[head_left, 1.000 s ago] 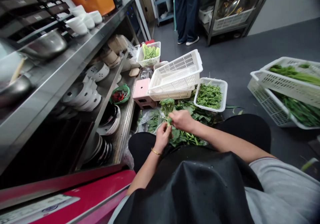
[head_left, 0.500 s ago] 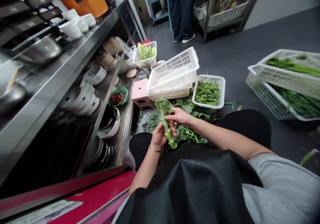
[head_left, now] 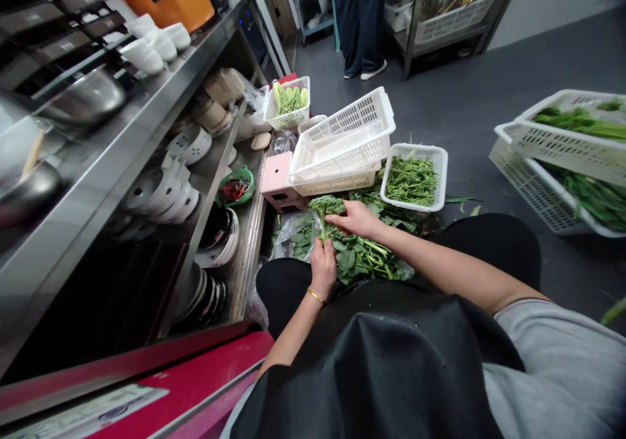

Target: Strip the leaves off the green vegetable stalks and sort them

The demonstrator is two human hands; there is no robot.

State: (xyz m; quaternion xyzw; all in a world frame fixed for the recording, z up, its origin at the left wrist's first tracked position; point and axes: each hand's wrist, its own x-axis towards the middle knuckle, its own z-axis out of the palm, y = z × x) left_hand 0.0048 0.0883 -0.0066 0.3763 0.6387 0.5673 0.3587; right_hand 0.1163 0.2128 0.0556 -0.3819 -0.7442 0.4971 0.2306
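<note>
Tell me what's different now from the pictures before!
The right hand moved up from the broccoli's stem to its bushy top. The stem's bottom no longer pokes out below the left hand, which still holds on. The pink stool and white baskets stayed put.

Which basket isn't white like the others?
The round green basket, low on the metal shelf beside the pink stool, with something red inside. The other baskets are white with corners.

Even, cool indoor light glints off the steel counter [head_left: 161, 93] as wide-angle distortion stretches the blurred frame edges.
</note>
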